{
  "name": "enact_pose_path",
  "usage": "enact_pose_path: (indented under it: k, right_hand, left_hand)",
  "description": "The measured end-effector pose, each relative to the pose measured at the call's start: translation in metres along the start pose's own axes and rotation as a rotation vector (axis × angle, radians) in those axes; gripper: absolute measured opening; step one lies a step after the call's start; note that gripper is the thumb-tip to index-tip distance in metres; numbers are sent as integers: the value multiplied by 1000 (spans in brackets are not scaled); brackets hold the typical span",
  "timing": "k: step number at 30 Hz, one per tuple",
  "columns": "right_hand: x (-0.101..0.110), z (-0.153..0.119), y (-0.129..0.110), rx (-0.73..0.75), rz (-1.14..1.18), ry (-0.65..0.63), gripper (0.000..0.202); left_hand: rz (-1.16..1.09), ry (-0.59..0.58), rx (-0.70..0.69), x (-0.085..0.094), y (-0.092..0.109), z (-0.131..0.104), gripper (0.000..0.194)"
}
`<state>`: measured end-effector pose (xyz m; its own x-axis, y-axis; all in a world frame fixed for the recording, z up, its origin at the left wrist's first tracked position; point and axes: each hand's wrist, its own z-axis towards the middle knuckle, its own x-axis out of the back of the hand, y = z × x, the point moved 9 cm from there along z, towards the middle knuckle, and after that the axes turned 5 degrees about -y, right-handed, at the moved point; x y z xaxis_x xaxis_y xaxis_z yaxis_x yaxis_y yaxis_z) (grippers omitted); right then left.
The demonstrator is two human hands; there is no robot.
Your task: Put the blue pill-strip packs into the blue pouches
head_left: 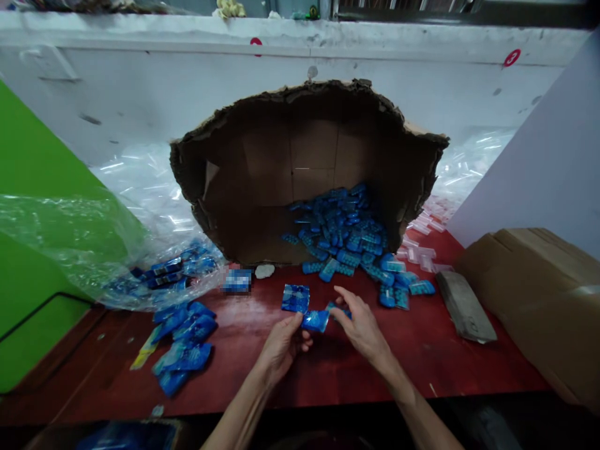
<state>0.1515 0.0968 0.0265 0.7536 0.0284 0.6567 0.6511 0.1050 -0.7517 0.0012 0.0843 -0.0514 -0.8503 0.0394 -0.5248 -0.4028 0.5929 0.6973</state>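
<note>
Blue packet in left hand; red sticker: "3".

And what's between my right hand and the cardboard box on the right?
In the head view: from your right hand, red tabletop, then a grey block before the cardboard box.

A brown cardboard carton sits at the right of the red tabletop, with a flat, grey, oblong block just to its left. Translucent pinkish plastic pieces lie scattered farther back on the right. A bright green panel rises on the left, a pale lilac panel on the right. Along the far side runs a white wall with a round red sticker marked 3.
</note>
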Motion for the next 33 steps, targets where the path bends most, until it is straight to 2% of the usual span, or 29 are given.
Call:
enact_pose_path:
  k: [3, 5, 9, 13, 16, 19, 23, 26, 30, 33]
  right_hand:
    - [-8, -11, 15, 12, -386, -112, 42]
    - [-16, -17, 26, 2, -484, -157, 43]
    - [-21, -17, 33, -11, -463, -141, 43]
    - [-16, -11, 31, -1, -369, -146, 33]
    - [-16, -10, 27, -32, -418, -122, 32]
    - [-22, -8, 22, -95, -520, -58, 35]
    - [-25, 1, 20, -185, -592, 67, 23]
    - [-16, 8, 26, -201, -394, 77, 20]
    - [-3, 2, 21, -92, 231, -89, 21]
    - [5, -10, 4, -27, 413, -206, 26]
  left_hand:
    - [-20, 48, -3, 12, 0, 0, 23]
    - [-27, 61, 1, 16, -2, 1, 22]
    - [-42, 86, 13, 20, -7, 1, 22]
    - [-54, 124, 5, 23, -9, 2, 23]
    - [-38, 131, -14, 22, -8, 3, 24]
    - [-17, 130, -52, 20, -6, 3, 25]
    - [-13, 134, -59, 18, -4, 2, 27]
    - [-22, 139, -74, 18, -1, 0, 26]
    - [-59, 161, -67, 25, 0, 0, 26]
    - [-77, 145, -65, 27, -3, 3, 25]
